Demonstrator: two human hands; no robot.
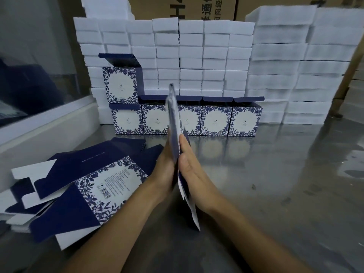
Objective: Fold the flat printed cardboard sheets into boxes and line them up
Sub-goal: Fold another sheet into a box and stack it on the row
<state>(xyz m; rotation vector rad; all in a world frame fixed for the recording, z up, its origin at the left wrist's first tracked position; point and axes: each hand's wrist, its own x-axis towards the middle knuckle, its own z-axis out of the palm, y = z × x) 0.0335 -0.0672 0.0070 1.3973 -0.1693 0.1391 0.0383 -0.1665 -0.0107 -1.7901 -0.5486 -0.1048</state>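
Six folded boxes (185, 120) are already lined up at the back of the bench (275, 174), one flat sheet (174, 123) is pressed edge-on between the straight-fingered left hand (164, 168) and right hand (194, 174), and a pile of sheets (78, 186) is left to fold.

The upright sheet (174, 123) at centre was motion-blurred and hid part of the third box (188, 120); carton lettering (199, 8) at top was cropped.

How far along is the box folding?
Done: five folded boxes stand in a row on the table, a sixth stacked on the leftmost. In hand: one flat sheet held edge-on between the left hand and right hand. Left: a pile of flat sheets beside the left arm.
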